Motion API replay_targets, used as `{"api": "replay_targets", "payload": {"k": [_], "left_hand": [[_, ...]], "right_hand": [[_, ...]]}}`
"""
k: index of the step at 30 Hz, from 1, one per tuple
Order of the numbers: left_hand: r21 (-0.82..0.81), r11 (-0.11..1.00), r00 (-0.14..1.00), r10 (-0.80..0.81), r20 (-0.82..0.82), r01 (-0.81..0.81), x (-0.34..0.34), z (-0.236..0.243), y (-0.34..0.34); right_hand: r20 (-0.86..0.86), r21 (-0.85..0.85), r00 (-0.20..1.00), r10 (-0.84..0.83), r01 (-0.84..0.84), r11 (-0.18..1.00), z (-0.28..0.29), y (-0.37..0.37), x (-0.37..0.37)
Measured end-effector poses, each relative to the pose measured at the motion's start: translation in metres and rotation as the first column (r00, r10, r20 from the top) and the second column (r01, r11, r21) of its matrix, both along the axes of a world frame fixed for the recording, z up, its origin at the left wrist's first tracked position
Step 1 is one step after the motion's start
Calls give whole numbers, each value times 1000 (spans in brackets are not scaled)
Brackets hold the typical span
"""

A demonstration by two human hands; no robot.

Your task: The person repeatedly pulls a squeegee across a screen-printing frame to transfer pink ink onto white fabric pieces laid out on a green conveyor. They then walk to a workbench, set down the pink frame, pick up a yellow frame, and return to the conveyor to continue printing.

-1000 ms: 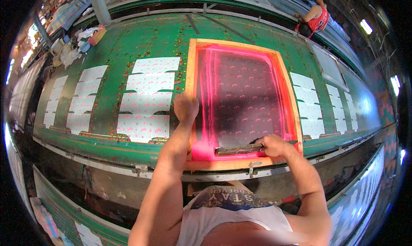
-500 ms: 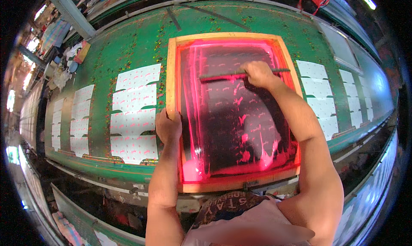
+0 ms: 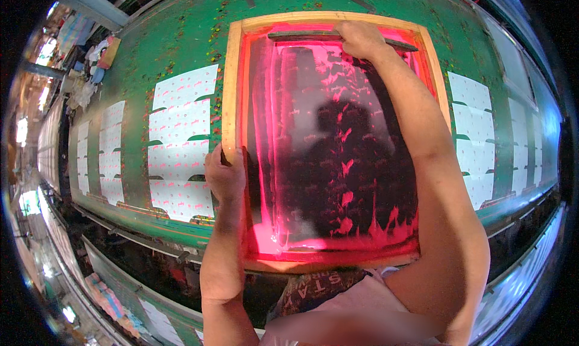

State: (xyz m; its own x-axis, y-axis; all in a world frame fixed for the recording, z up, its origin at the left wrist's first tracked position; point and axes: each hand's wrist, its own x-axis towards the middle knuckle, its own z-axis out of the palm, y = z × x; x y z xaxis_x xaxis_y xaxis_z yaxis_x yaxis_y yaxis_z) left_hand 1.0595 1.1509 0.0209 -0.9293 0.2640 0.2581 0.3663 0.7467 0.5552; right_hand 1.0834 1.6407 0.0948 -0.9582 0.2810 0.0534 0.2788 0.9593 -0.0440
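Note:
A wooden-framed printing screen (image 3: 231, 98) lies on the green table in front of me, its dark mesh streaked with bright pink ink (image 3: 265, 234). My right hand (image 3: 360, 40) is closed around the middle of a long dark squeegee (image 3: 301, 36), which lies crosswise near the far end of the mesh. At the left side of the frame, my left hand (image 3: 226, 173) grips the wooden edge, fingers wrapped over it. My right forearm covers part of the screen's right side.
White sheets with pink print lie in rows to the left (image 3: 181, 138) and right (image 3: 473, 135) on the green table (image 3: 136, 135). A grey post (image 3: 99, 8) and a pile of containers and cloths (image 3: 96, 71) stand at the far left.
My right hand has pushed the squeegee away from me, from the upper middle of the mesh to its far end. My left hand keeps its hold on the frame.

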Motion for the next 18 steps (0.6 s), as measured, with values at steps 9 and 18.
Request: {"api": "replay_targets", "payload": {"k": [9, 18], "left_hand": [[-60, 998, 999, -13, 31, 15, -4, 3, 0], [33, 997, 994, -78, 76, 75, -17, -4, -8]], "right_hand": [[55, 21, 987, 150, -151, 988, 4, -94, 90], [-37, -76, 981, 188, -191, 979, 11, -250, 250]]}}
